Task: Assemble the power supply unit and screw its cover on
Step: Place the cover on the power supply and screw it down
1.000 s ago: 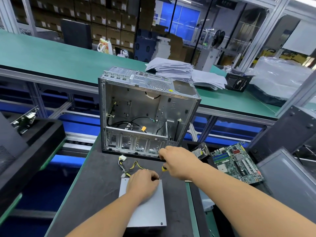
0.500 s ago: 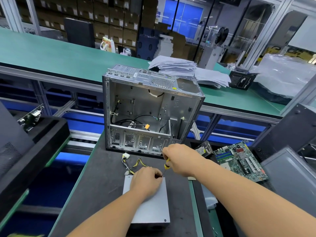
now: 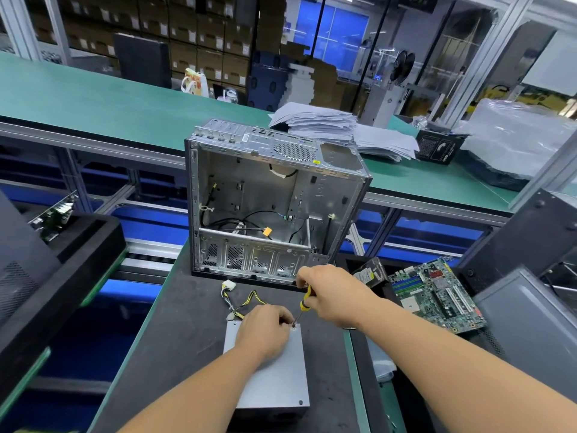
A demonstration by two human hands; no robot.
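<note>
Hands meet over the far right corner of the power supply (image 3: pixel 274 379), a grey metal box that we see lying flat on the dark mat (image 3: pixel 175 339) near the bench's front edge, with its cover facing up. Our right hand (image 3: pixel 332 295) grips a screwdriver (image 3: pixel 304 303) with a yellow and black handle, fingers curled round it; the shaft slants down and to the left, and its tip sits at a corner screw (image 3: pixel 294 325) on the cover. Our left hand (image 3: pixel 265 332) rests on the cover just beside that tip, its fingers curled and bunched at the screw; we cannot tell whether they pinch the screw or only steady it. A bundle of yellow and black cables (image 3: pixel 242 303) with white plugs runs out from the far end of the supply and lies on the mat. Just beyond it stands an open silver case (image 3: pixel 274 207), its bare inside turned toward us. A green motherboard (image 3: pixel 437 298) lies to the right, well apart from the supply, and a heap of papers (image 3: pixel 337 129) sits on the green belt behind the case
</note>
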